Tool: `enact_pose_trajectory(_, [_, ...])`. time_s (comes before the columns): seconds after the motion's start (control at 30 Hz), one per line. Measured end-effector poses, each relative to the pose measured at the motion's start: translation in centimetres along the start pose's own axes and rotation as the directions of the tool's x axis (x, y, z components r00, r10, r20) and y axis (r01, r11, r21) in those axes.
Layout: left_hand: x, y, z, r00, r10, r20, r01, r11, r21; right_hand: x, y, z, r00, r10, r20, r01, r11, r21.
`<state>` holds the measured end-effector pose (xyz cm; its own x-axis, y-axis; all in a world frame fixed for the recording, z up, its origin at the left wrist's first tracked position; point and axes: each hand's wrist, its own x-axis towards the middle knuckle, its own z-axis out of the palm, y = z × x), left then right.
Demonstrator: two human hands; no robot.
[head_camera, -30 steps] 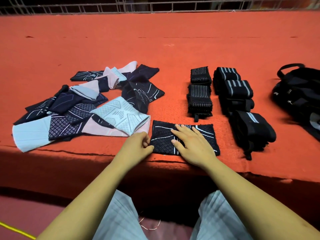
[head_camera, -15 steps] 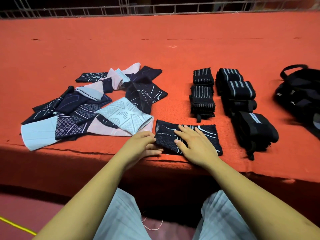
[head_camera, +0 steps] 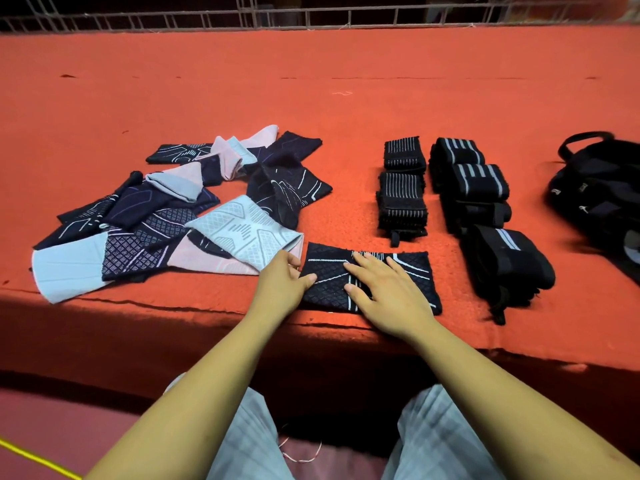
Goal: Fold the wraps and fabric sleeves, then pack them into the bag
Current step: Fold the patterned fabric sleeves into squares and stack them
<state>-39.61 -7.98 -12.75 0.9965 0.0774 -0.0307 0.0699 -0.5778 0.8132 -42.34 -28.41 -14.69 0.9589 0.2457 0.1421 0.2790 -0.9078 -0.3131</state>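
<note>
A black fabric sleeve (head_camera: 412,268) with white lines lies flat near the front edge of the red table (head_camera: 311,98). My right hand (head_camera: 388,292) presses on its middle with straight, spread fingers. At the sleeve's left edge my left hand (head_camera: 280,282) grips it, thumb on top and fingers curled at the corner. A loose pile of dark, pink and pale blue sleeves (head_camera: 242,233) lies to the left. Folded striped wraps (head_camera: 401,199) and rolled black wraps (head_camera: 478,181) stand in two columns to the right. The black bag (head_camera: 602,195) sits at the far right.
A metal railing (head_camera: 311,19) runs along the table's far side. The largest rolled wrap (head_camera: 512,258) lies just right of the flat sleeve. The table's front edge drops off right below my hands, above my knees. A yellow cord (head_camera: 34,459) crosses the floor.
My left hand has shifted from beside the sleeve onto its left edge, with the thumb now lying on the fabric. The right hand stays pressed on the sleeve.
</note>
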Motion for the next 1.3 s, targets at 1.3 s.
enact_pose_trajectory(1.3, [-0.5,1.9,6.2,0.777,0.489,0.396,-0.573,0.810,0.126,2.3,1.5,-3.4,0.833,0.534,-0.146,-0.382,0.745,0.546])
